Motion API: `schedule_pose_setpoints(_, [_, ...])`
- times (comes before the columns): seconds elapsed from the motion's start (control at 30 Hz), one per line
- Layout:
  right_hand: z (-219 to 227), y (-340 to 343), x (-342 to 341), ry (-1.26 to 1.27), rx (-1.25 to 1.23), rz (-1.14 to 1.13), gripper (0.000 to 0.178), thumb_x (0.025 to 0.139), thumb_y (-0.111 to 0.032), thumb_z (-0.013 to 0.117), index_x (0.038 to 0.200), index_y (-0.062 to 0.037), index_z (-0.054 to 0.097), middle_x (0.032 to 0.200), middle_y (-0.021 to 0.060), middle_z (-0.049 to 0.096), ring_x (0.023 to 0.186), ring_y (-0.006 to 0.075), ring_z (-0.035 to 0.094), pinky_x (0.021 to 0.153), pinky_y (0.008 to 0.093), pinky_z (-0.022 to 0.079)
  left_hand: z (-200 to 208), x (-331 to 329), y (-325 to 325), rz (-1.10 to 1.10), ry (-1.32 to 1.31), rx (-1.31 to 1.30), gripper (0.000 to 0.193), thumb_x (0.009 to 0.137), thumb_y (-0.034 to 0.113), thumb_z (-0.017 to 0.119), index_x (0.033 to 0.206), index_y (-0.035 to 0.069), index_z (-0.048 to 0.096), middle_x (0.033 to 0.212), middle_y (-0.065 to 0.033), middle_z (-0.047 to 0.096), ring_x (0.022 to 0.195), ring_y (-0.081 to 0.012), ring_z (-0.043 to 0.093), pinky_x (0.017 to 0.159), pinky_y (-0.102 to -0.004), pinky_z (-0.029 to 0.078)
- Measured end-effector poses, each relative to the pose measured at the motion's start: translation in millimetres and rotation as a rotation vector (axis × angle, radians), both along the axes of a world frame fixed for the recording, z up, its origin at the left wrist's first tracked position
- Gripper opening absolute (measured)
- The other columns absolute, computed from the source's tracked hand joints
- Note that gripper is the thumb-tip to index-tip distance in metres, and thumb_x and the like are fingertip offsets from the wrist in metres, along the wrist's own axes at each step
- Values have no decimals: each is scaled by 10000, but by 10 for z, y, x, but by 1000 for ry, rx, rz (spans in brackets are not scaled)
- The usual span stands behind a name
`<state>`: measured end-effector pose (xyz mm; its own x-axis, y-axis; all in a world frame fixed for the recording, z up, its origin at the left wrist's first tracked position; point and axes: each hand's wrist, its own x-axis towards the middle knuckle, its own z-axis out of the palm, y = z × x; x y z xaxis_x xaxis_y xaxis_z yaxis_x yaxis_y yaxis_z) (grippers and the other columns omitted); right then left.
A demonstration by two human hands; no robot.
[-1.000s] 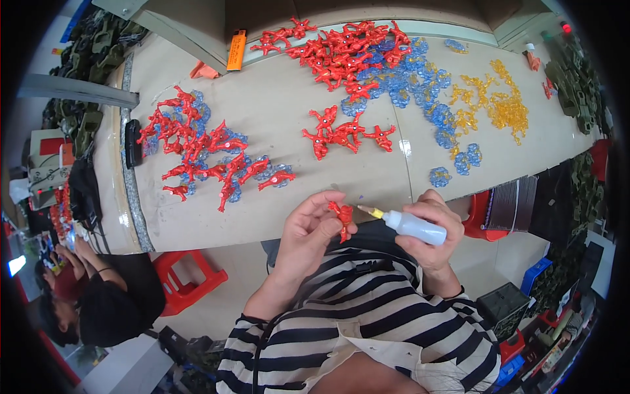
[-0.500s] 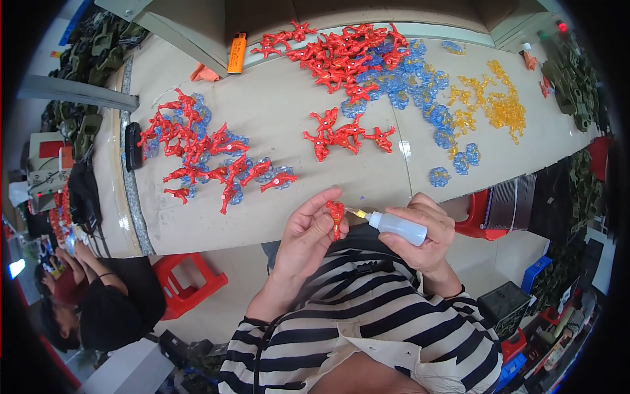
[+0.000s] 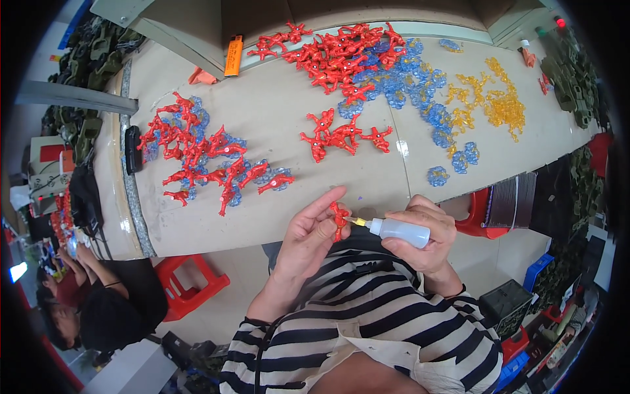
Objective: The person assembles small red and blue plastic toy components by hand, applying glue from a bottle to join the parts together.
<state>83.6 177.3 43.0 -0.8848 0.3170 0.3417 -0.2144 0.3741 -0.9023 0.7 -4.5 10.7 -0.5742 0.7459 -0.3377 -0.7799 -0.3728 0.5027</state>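
Note:
Between the thumb and fingers of my left hand point(image 3: 310, 238) is a small red plastic figure point(image 3: 339, 220), held upright at the table's near edge. My right hand point(image 3: 426, 235) grips a translucent squeeze bottle point(image 3: 399, 231) lying on its side, its yellow-based thin nozzle point(image 3: 357, 222) pointing left. The nozzle's tip meets the figure or is very close to it; exact contact is too small to tell. Just beyond my hands lies a small group of red figures point(image 3: 344, 136). Farther left, more red figures point(image 3: 197, 154) are joined to or lying on clear blue pieces.
A large pile of red figures point(image 3: 341, 56) sits at the back, beside clear blue pieces point(image 3: 426, 92) and yellow pieces point(image 3: 505, 108). An orange box cutter or lighter-like object point(image 3: 233, 56) leans near the shelf. Red stools point(image 3: 190, 285) stand below the table; another person point(image 3: 105, 295) works at far left.
The figure in my left hand has turned and shifted slightly right. The bottle has moved a little right, its nozzle now overlapping the figure's edge. The view has shifted slightly.

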Motion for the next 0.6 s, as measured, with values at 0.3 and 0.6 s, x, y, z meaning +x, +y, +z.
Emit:
schedule_pose_setpoints(0.3, [-56,32,-154,-164,-50,-69,316,641,-46,715,942,-7,625,831,92,627,731,196,557,648,274,428,-20,27,-34,91,29,10,375,846,5,538,1211,-16,457,961,-108,578,816,-179,558,747,-286,451])
schedule_pose_setpoints(0.6, [-246,-109,-457,-188,-49,-25,325,692,-33,695,999,-8,591,957,129,613,916,246,576,792,321,451,-26,42,-72,110,34,-48,266,846,0,536,1110,1,501,919,-110,588,795,-206,587,716,-303,474])
